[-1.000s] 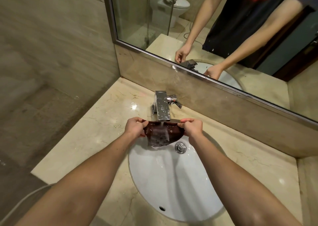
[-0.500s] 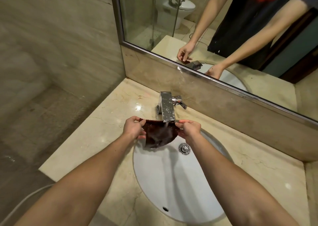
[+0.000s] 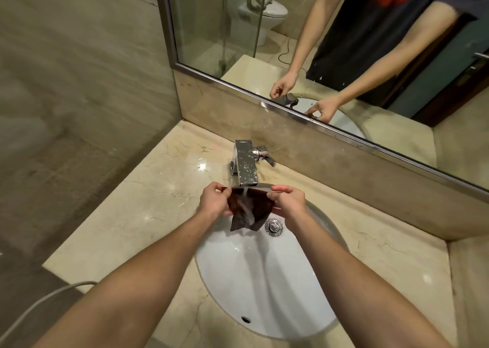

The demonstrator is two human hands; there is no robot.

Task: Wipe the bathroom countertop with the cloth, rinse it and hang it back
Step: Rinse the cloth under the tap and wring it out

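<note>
Countertop (image 3: 137, 215): beige marble, I see wet glints near its back edge. Basin (image 3: 264, 289): white oval, sunk in the countertop. Faucet (image 3: 246, 166): square chrome, at the basin's back rim, water running. Cloth (image 3: 246, 211): dark brown, stretched under the stream, above the basin. My left hand (image 3: 214, 202) and right hand (image 3: 289, 202): each pinching an upper corner of the cloth. Drain plug (image 3: 274, 226): chrome, beside the cloth's hanging tip.
</note>
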